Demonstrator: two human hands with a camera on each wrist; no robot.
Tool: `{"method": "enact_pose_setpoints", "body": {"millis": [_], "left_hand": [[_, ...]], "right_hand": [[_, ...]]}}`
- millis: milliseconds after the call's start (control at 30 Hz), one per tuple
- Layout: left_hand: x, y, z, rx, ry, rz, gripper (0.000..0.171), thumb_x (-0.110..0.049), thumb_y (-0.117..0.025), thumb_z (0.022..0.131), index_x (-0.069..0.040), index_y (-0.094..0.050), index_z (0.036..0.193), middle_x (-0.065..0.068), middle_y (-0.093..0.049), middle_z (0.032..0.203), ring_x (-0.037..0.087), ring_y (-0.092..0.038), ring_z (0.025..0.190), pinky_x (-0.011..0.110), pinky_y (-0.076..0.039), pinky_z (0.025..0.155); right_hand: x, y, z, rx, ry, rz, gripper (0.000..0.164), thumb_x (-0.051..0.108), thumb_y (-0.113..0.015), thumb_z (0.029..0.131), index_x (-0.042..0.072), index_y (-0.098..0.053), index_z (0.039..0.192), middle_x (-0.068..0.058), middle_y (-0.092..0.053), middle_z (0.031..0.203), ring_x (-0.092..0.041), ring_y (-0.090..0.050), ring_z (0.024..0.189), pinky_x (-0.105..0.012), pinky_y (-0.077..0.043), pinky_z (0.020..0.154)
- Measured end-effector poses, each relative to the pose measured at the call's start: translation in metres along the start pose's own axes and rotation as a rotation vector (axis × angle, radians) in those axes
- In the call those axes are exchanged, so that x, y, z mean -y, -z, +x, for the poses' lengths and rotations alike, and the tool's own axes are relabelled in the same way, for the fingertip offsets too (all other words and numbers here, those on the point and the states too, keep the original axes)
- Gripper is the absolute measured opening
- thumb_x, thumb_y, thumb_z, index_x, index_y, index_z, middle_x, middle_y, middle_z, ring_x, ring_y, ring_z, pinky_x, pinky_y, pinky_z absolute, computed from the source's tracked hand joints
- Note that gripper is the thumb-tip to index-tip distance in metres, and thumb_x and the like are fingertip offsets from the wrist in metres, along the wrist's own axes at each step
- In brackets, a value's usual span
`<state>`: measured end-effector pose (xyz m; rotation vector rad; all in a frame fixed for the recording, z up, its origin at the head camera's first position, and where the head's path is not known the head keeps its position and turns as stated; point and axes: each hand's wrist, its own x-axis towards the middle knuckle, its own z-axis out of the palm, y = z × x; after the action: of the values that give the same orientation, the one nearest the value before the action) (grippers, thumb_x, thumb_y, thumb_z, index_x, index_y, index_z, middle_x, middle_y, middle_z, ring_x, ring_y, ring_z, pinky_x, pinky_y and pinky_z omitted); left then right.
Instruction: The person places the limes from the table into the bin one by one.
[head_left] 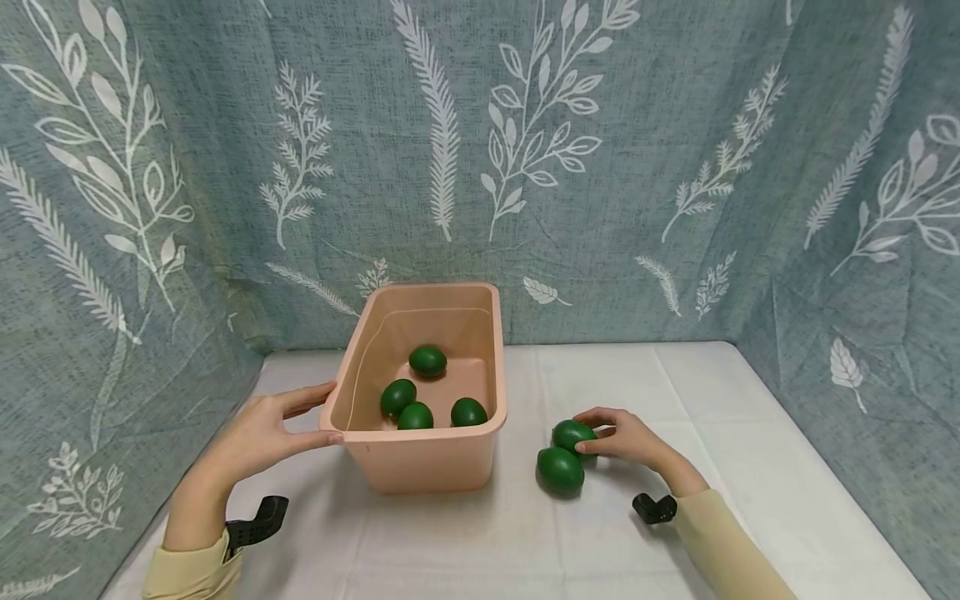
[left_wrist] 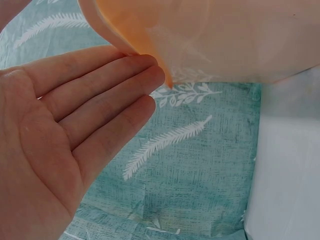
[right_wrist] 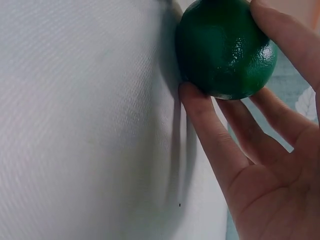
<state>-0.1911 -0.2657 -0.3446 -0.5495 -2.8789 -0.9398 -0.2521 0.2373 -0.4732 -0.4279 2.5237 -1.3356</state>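
Observation:
A peach-coloured plastic bin (head_left: 431,462) stands left of centre on the table, several dark green limes (head_left: 427,362) lying inside it. My left hand (head_left: 258,433) is at its left rim, thumb by the front corner and straight fingers (left_wrist: 107,82) touching the rim farther back. To the right of the bin, my right hand (head_left: 626,437) holds a glossy lime (right_wrist: 225,55) between thumb and fingers, low over the white cloth. Another lime (head_left: 560,471) lies right beside it, nearer the front.
White cloth (head_left: 645,550) covers the table. A teal curtain (head_left: 465,167) with white leaf prints rises behind and along both sides. Each wrist carries a black camera mount (head_left: 258,521), with pale yellow sleeves (head_left: 731,542) behind.

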Motion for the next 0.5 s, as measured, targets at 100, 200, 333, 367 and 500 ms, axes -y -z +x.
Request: {"method": "enact_pose_setpoints", "body": {"millis": [100,200,333,367,500], "left_hand": [[0.000,0.000,0.000,0.001,0.002,-0.003,0.071,-0.048,-0.072,0.080,-0.014,-0.051,0.139,0.007,-0.055,0.136,0.038,-0.054,0.121,0.057,-0.047,0.093],[0.000,0.000,0.000,0.002,0.002,-0.006,0.071,-0.048,-0.072,0.080,-0.013,-0.051,0.139,0.008,-0.055,0.136,0.039,-0.054,0.120,0.057,-0.047,0.092],[0.000,0.001,0.000,-0.002,-0.003,0.001,0.072,-0.047,-0.073,0.080,-0.012,-0.051,0.138,0.009,-0.055,0.136,0.039,-0.055,0.120,0.057,-0.047,0.092],[0.000,0.001,0.000,-0.004,-0.004,0.002,0.072,-0.047,-0.073,0.079,-0.012,-0.051,0.138,0.009,-0.055,0.136,0.039,-0.055,0.119,0.057,-0.047,0.092],[0.000,0.001,0.001,-0.007,-0.007,0.008,0.073,-0.048,-0.073,0.079,-0.012,-0.052,0.138,0.009,-0.056,0.135,0.038,-0.055,0.120,0.056,-0.047,0.092]], "right_hand": [[0.000,0.000,0.001,0.004,-0.007,0.009,0.051,0.036,-0.075,0.081,0.014,-0.061,0.124,-0.015,-0.059,0.126,-0.028,-0.062,0.106,-0.033,-0.055,0.079],[0.001,0.000,0.002,0.005,-0.018,0.013,0.051,0.035,-0.076,0.080,0.013,-0.061,0.124,-0.014,-0.060,0.125,-0.028,-0.062,0.105,-0.032,-0.055,0.078],[0.004,0.003,0.004,-0.004,-0.012,-0.013,0.050,0.036,-0.076,0.080,0.012,-0.063,0.122,-0.014,-0.061,0.122,-0.028,-0.063,0.104,-0.032,-0.055,0.078],[0.005,0.003,0.004,-0.005,-0.006,-0.021,0.050,0.036,-0.076,0.080,0.012,-0.063,0.122,-0.014,-0.062,0.122,-0.028,-0.063,0.104,-0.032,-0.055,0.078],[0.011,0.008,0.005,-0.011,0.003,-0.049,0.051,0.036,-0.076,0.080,0.011,-0.063,0.122,-0.015,-0.062,0.122,-0.028,-0.063,0.103,-0.034,-0.055,0.081]]}}
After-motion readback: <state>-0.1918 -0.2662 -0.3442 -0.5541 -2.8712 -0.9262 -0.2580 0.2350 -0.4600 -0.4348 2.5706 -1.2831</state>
